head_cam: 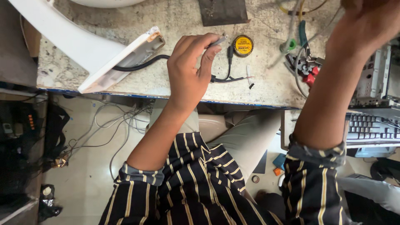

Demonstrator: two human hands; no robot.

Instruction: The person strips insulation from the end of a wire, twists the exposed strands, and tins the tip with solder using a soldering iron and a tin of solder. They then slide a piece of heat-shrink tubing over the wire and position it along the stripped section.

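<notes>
My left hand (189, 68) is over the near edge of a scuffed grey workbench (175, 18), its fingers curled around a thin grey cable end (219, 41). A black cable (141, 64) runs from a white plastic casing (89, 50) toward that hand. My right hand (366, 23) is raised at the top right, blurred, and what it holds cannot be told. Beside the left hand lies a small round yellow and black tin (243, 45).
Pliers with green handles (303, 39), red parts (310, 75) and loose wires lie at the right. A dark metal plate (222, 11) sits at the back. A keyboard (371, 127) and metal chassis (377, 75) stand at right. Cables trail on the floor (108, 125) below.
</notes>
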